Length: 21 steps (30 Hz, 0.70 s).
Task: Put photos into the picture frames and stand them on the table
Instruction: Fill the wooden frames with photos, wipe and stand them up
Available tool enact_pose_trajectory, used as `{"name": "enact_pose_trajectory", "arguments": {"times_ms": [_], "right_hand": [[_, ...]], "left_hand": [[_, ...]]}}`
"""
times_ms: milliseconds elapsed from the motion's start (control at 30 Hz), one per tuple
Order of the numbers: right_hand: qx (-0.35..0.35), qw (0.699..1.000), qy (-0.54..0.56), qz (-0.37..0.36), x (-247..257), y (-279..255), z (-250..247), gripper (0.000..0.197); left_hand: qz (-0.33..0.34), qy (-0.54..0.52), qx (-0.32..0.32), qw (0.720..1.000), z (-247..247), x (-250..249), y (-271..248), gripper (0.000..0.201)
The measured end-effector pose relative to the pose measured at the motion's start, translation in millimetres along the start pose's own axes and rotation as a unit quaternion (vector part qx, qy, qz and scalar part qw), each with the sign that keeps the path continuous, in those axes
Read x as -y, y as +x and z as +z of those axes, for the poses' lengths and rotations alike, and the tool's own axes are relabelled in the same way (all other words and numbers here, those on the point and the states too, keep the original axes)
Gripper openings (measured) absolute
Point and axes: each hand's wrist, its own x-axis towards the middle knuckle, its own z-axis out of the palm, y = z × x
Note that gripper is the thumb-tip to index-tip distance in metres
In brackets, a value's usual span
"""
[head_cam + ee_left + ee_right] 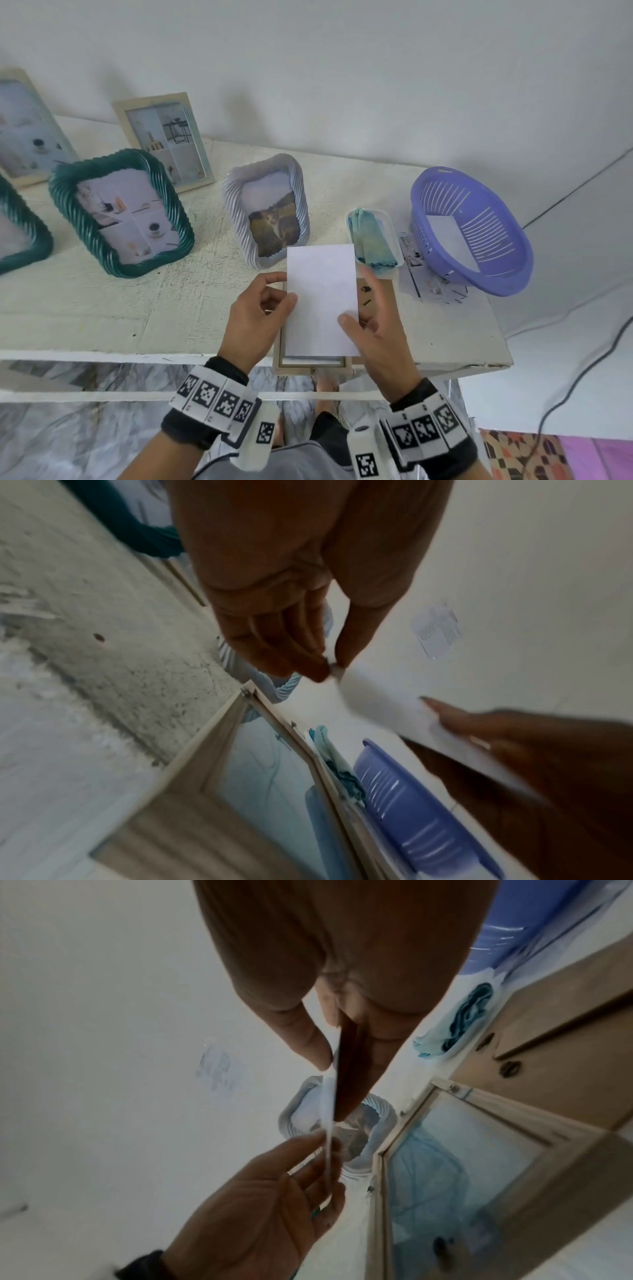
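Both hands pinch the photo (322, 298), left hand (260, 318) at 9 o'clock, right hand (373, 329) at 4; the open wooden frame (310, 365) lies right underneath, long axes aligned.

Teal twisted frame (120, 212), lilac slotted basket (479, 233), white photo back (322, 298).

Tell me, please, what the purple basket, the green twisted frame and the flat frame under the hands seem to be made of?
Basket: likely moulded plastic, slightly glossy; thin even slits and a smooth rim.
Green frame: probably glossy plastic or resin; highlights along its rope-like ridges, though glazed ceramic cannot be ruled out.
Flat frame: pale wood or wood-look board, matt; grain-like tone, mitred corners in the left wrist view.
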Motion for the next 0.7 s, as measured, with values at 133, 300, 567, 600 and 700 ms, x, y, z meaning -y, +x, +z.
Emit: {"name": "enact_pose_trajectory", "arguments": {"times_ms": [133, 300, 567, 600, 700], "right_hand": [[0.014, 0.999, 0.032, -0.007, 10, -5, 0, 0.075], [0.042, 0.999, 0.006, 0.006, 14, -6, 0, 0.064], [0.067, 0.991, -0.116, -0.013, 17, 5, -28, 0.043], [0.059, 0.985, -0.159, -0.03, 16, 9, -37, 0.041], [-0.018, 0.943, -0.323, -0.084, 9, 28, -72, 0.045]], "left_hand": [[0.033, 0.118, -0.01, 0.992, 12, -5, -3, 0.024], [-0.063, -0.14, 0.073, 0.985, 27, -29, -11, 0.047], [-0.003, -0.126, 0.065, 0.99, 46, -25, -2, 0.023], [0.006, -0.119, 0.058, 0.991, 49, -24, 0, 0.024], [0.014, -0.082, 0.034, 0.996, 58, -22, 8, 0.03]]}}
